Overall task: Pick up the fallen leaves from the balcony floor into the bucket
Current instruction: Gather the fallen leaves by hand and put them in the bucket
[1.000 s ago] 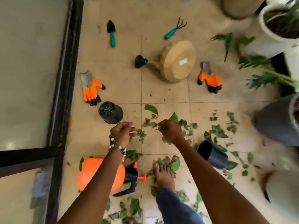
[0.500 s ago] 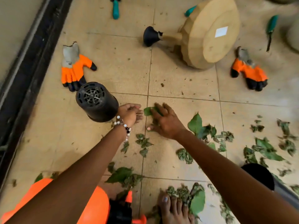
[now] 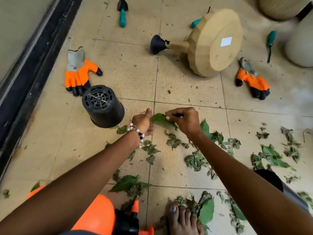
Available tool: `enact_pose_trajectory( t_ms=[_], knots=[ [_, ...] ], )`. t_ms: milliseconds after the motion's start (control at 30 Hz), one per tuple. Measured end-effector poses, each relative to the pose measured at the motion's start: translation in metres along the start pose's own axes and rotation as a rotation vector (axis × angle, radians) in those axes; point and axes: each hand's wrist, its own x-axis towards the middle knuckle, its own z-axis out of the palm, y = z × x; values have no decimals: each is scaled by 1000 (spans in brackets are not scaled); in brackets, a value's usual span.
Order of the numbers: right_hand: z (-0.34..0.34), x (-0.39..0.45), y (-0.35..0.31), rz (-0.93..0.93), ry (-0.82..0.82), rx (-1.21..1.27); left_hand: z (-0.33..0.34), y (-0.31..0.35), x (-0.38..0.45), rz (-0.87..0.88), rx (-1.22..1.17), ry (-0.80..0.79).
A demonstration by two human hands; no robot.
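Both hands meet over the tiles: right hand (image 3: 183, 120) pinches a green leaf (image 3: 160, 119), left hand (image 3: 144, 122) curls closed beside it, touching it.

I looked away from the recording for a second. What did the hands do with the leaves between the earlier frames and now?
The right hand, which lay flat on the large green leaf half a second ago, now pinches it and has raised it off the beige tiled floor. The left hand stays curled beside it, thumb up. The overturned black plastic pot and the other scattered leaves lie as before.
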Motion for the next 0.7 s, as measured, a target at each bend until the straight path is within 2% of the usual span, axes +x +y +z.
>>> enact_pose_trajectory(
  t_ms=[67, 133, 200, 267, 300, 333, 400, 467, 533, 633, 700],
  knots=[
    [6, -7, -13, 50, -13, 239, 10, 6, -7, -124, -131, -133],
    [16, -16, -21, 11, -44, 208, 22, 12, -15, -226, -330, -239],
    [25, -24, -24, -124, -5, 2, 34, 15, -19, -253, -451, -219],
    [25, -26, -22, -379, 11, -272, 39, 17, -20, -252, -520, -159],
    [22, -27, -17, -501, -35, -409, 39, 18, -18, -246, -530, -133],
    [17, -28, -14, -565, -107, -532, 39, 19, -16, -233, -536, -107],
    [6, -30, -7, -528, -233, -682, 38, 19, -13, -199, -522, -39],
    [0, -33, -3, -421, -332, -568, 41, 15, -10, -140, -452, 18],
    [0, -40, -7, -295, -354, -192, 46, 10, -6, -103, -330, 59],
    [-5, -50, -18, -54, -205, 326, 42, 8, -5, -124, -351, 47],
    [-15, -53, -16, 51, -57, 383, 31, 8, -4, -138, -385, 16]
  ],
)
